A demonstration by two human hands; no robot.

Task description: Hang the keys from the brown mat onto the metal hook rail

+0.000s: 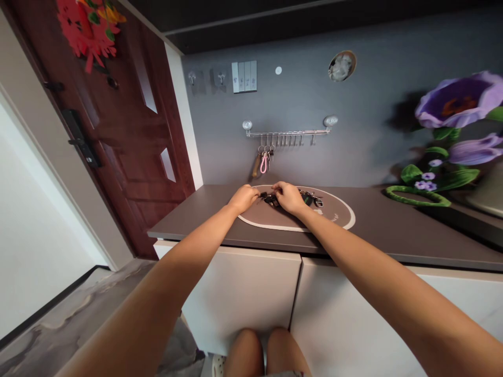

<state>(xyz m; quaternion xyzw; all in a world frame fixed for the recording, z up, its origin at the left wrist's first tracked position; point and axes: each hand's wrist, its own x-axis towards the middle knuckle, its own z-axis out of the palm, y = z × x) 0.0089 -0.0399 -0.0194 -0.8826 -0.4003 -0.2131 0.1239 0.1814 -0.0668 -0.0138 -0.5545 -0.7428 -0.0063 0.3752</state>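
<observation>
Over an oval brown mat [338,212] with a pale rim, both of my hands work among a bunch of dark keys [270,199]. My left hand [244,199] is closed at the mat's left side, its fingertips pinched together beside the dark keys. My right hand [290,198] bends over the keys from the right with curled fingers, thumb and forefinger close together. What each fingertip grips is too small to make out. More keys with metal rings [313,199] lie just right of my right hand, partly covered by it.
Above the counter [373,230], a clear hook rail [288,133] on the wall holds hanging keys, a pink loop [263,163] and a brown fob [256,165]. Purple flowers [459,104] stand at the right. A dark red door [129,157] is at the left.
</observation>
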